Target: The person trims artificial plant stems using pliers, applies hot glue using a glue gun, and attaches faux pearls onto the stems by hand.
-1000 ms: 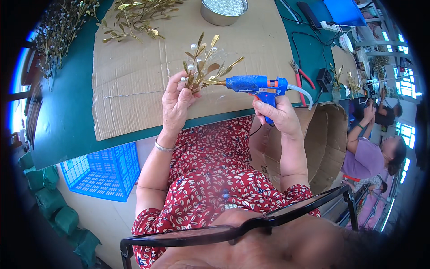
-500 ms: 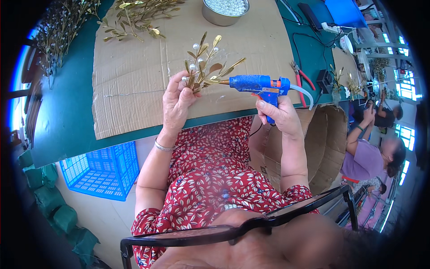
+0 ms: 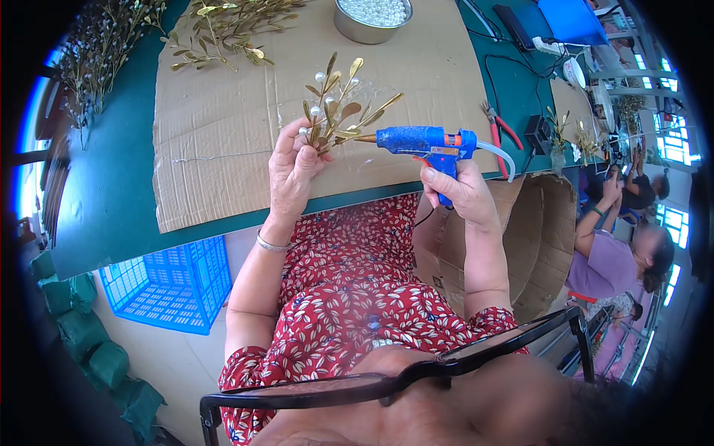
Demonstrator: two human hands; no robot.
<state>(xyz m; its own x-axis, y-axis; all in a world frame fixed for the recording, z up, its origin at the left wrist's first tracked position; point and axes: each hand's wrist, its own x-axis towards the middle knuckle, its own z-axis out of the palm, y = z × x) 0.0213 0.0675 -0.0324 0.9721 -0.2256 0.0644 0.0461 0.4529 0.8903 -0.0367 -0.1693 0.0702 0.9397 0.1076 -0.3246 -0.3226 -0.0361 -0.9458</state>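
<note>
Between the fingers of my left hand (image 3: 294,167) is a golden artificial leaf sprig (image 3: 343,111) with several white pearl beads among its leaves. My right hand (image 3: 462,186) is closed round the grip of a blue hot glue gun (image 3: 416,141), a thumb at the front of the handle. The gun's brass nozzle points left and reaches the sprig's lower leaves; whether it touches them I cannot tell. A pale glue stick (image 3: 497,153) curves out of the gun's back. Both hands are above a cardboard sheet (image 3: 223,141) on the green table.
A metal bowl of white pearls (image 3: 372,21) stands at the far edge. Golden sprigs (image 3: 223,33) lie far left, beaded stems (image 3: 100,56) beyond them. Red-handled pliers (image 3: 502,134) and cables are at right. A blue crate (image 3: 171,282) and a cardboard box (image 3: 543,245) stand below; co-workers sit at right.
The glue gun and my right hand have shifted slightly left. The sprig in my left hand has tilted a little to the left.
</note>
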